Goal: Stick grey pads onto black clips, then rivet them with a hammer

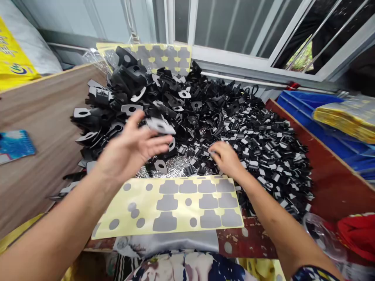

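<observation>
My left hand (pixel 131 146) is blurred, its fingers stretched out and apart over the heap of larger black plastic parts (pixel 125 80). Just beyond those fingers is a smeared black part with a grey sticker face and a round hole (pixel 160 125); it appears loose, though contact is hard to judge. My right hand (pixel 226 158) has its fingers pinched together at the left edge of the small black clips (pixel 260 144). What sits between those fingertips is hidden. Below both hands lies a yellow backing sheet with grey stickers (pixel 178 203), several of them peeled off.
Shiny metal pins (pixel 175 166) are scattered between the heaps. Another sticker sheet (pixel 164 56) leans at the back under the window (pixel 228 27). Blue bins (pixel 310 105) stand right, holding bundled yellow sheets (pixel 348 115). A blue notebook (pixel 16 144) rests left; red cloth (pixel 357 234) lies front right.
</observation>
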`<state>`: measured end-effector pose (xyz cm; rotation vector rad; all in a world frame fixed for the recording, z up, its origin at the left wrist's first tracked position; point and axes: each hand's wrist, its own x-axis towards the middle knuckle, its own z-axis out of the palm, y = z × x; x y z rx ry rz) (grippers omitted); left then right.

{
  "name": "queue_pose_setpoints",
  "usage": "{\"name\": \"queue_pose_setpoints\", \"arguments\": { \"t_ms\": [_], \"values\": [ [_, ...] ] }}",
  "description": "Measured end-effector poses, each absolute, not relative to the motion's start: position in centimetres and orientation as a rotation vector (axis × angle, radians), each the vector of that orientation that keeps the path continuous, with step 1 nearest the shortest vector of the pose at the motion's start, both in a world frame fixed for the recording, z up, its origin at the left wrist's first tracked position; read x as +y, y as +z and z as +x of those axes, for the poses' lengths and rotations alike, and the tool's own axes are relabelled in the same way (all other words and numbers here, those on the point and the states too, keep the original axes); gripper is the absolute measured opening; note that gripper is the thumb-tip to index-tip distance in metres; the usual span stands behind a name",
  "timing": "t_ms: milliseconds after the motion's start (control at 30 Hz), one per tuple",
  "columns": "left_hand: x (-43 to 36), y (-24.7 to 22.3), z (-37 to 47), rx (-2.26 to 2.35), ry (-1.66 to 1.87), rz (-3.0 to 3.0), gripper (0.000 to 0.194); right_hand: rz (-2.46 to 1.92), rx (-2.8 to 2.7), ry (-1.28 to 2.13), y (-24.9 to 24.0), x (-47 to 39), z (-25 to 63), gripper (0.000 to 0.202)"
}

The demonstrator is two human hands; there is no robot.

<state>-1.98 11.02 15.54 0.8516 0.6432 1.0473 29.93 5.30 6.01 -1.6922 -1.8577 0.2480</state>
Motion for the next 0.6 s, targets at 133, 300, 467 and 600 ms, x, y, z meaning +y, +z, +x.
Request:
{"name": "queue_pose_setpoints", "arguments": {
  "t_ms": [133, 300, 467, 600],
  "values": [
    [11.8, 15.3, -0.8, 0.600, 1.074, 0.859, 0.060, -1.940, -1.725, -0.340, 8.2, 13.5, 35.9, 0.058],
    [6.6, 5.4, 0.3, 0.731, 0.551, 0.716, 0.040, -2.116, -1.978, -0.263, 7.8, 17.1, 39.4, 0.056],
    [4.0, 0.2, -1.8, 0.804, 0.601, 0.579, 0.032, -2.303, -1.790, -0.410, 8.6, 14.2, 41.1, 0.034],
    [3.5, -0.7, -2.4, 0.828, 0.649, 0.576, 0.035, -2.295, -1.713, -0.596, 9.4, 12.6, 39.5, 0.060]
  ]
}}
